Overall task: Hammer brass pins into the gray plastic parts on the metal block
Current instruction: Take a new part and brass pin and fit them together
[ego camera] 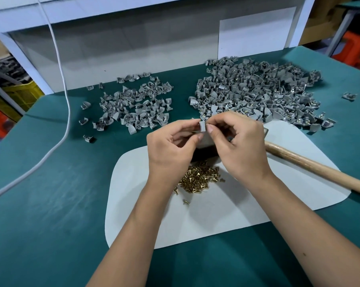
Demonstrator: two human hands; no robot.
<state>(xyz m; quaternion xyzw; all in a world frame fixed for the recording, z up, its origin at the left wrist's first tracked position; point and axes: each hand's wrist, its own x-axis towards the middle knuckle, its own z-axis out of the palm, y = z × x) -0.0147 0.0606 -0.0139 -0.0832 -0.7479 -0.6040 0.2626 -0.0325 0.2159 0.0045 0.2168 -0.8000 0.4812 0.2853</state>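
Observation:
Both hands meet above the dark metal block [205, 153], which they mostly hide. My left hand [170, 148] and my right hand [239, 146] pinch one small gray plastic part [202, 126] between their fingertips. Whether a pin is in the part, I cannot tell. A heap of brass pins [199, 178] lies on the white mat [195, 220] just in front of the block. The hammer lies to the right, its wooden handle [320, 171] running toward the right edge and its head hidden behind my right hand.
Two piles of gray parts lie on the green tabletop [50, 204]: a smaller one [133, 104] at back left and a larger one [257, 92], with brass showing, at back right. A white cable [65, 112] crosses the left side. A white panel stands behind.

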